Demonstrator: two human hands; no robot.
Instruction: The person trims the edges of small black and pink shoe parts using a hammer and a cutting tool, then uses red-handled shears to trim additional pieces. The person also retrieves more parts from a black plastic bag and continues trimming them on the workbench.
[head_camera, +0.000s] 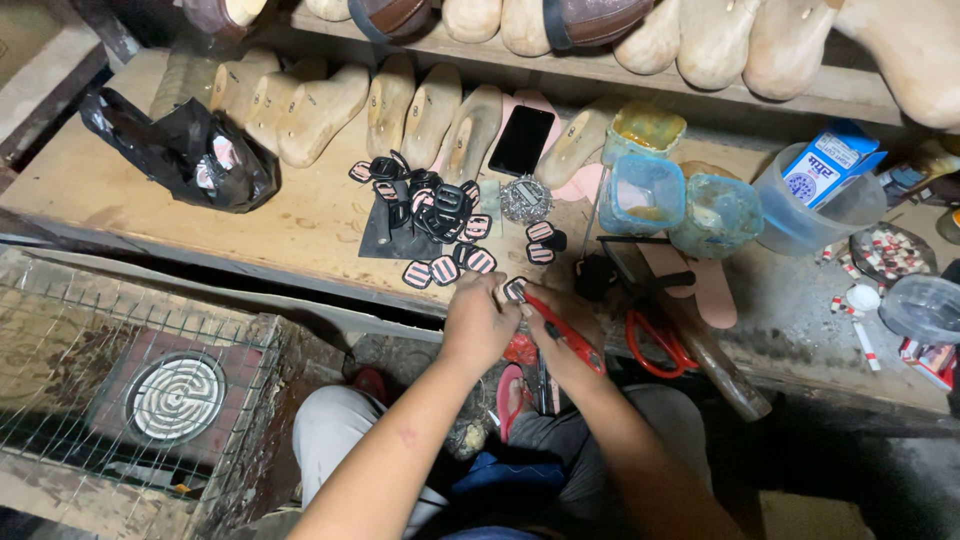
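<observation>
Wooden workbench fills head view, edge just above person's knees. Left hand closed, fingers pinching small pink-and-black striped piece at bench edge. Right hand closed around red-handled scissors, blade tip touching same piece. More striped pieces and black buckles heaped just beyond hands. Second red scissors lie right of hands. Wooden shoe lasts line back of bench, black phone among them; black plastic bag far left.

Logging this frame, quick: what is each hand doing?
Left hand: closed on a small striped piece.
Right hand: closed on red-handled scissors.
</observation>
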